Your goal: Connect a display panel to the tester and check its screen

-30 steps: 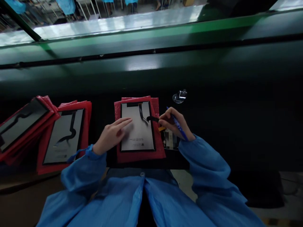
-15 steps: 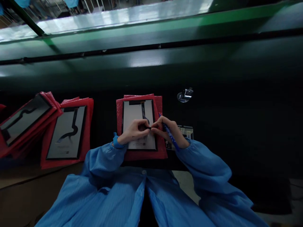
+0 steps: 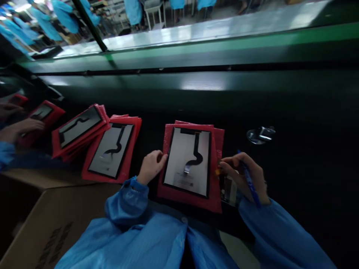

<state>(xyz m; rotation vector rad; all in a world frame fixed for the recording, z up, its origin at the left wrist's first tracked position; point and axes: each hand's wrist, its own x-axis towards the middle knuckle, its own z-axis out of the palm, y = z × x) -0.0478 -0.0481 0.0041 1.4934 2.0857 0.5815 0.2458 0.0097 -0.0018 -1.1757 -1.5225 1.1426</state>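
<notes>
Blue pen point(image 3: 250, 182) sits gripped in my right hand point(image 3: 241, 175), while my loosely curled, empty left hand point(image 3: 151, 167) touches the red bubble bag point(image 3: 190, 203) beneath a display panel point(image 3: 186, 162).

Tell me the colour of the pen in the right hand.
The pen is blue, best seen in the head view.

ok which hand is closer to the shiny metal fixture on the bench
Right. The right hand, holding a blue pen, is just below the metal fixture; the left hand is farther away, on the other side of the display panel.
</notes>
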